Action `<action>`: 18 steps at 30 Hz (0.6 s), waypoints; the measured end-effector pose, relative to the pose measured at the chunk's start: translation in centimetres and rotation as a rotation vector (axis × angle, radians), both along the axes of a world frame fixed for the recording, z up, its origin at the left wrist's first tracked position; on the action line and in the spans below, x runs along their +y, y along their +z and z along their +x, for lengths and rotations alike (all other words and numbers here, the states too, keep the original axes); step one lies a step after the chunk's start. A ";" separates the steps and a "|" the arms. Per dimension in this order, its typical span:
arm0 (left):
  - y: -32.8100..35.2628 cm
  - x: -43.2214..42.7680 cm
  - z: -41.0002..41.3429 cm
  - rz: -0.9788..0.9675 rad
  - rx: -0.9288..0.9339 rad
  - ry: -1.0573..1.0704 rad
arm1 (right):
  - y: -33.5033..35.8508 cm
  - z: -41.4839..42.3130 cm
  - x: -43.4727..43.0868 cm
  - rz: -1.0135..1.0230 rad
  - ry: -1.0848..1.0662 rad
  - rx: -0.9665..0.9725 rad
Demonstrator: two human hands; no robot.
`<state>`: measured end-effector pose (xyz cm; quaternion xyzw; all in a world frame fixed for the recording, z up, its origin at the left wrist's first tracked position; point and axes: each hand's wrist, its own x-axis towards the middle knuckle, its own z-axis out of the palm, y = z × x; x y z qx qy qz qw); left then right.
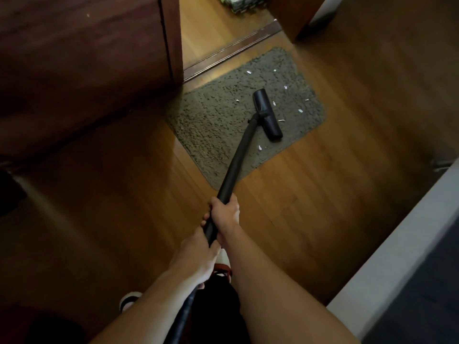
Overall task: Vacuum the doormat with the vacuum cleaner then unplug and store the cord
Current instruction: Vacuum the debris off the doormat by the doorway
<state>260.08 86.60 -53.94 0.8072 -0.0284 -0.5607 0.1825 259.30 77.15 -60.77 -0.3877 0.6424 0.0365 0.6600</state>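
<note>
Right hand (224, 214) fwd, left hand (196, 254) behind, both gripping wand (238, 157). Nozzle (267, 114) sits on doormat (211, 120), right of ctr. I'd go slow w/ overlapping passes thru scraps (300, 111), nozzle kept flat.

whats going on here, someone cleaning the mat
A person is vacuuming the doormat. Both hands grip the black wand, the right hand ahead of the left hand. The floor head rests on the doormat, and white scraps lie around it, so it is not yet clean.
</note>
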 end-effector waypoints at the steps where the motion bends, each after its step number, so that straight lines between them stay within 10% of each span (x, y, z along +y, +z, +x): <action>1: -0.2 -0.7 0.1 0.001 -0.001 -0.002 | -0.1 0.1 -0.7 0.001 -0.004 0.001; 18: -0.5 0.3 0.0 -0.025 0.017 -0.006 | 0.8 0.1 -0.1 0.014 -0.003 0.024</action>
